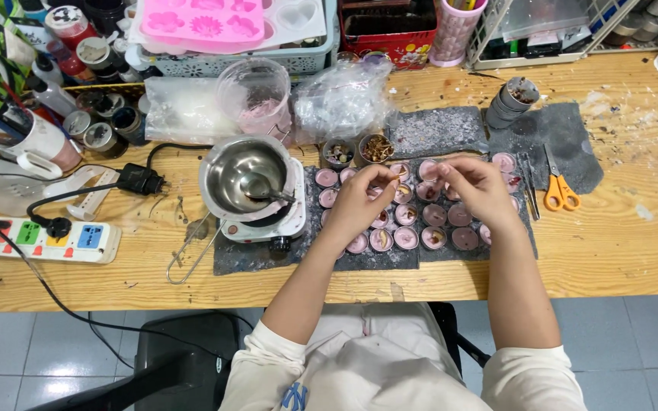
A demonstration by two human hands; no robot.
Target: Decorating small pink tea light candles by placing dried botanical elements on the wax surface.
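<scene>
My left hand (362, 199) and my right hand (478, 189) hover over several small round tins of pink wax (406, 215) set in rows on a dark mat (359, 261). The left fingertips pinch a tiny brownish bit above the tins. The right fingers are pinched together above the upper tins; whether they hold anything is too small to tell. Two small cups of dried bits (376, 148) stand just behind the tins.
A steel pot with a spoon (247, 175) sits on a small white hotplate (283, 221) to the left. Orange scissors (560, 189) and tweezers lie right. A power strip (39, 240), jars, plastic bags, a clear beaker and pink moulds crowd the back and left.
</scene>
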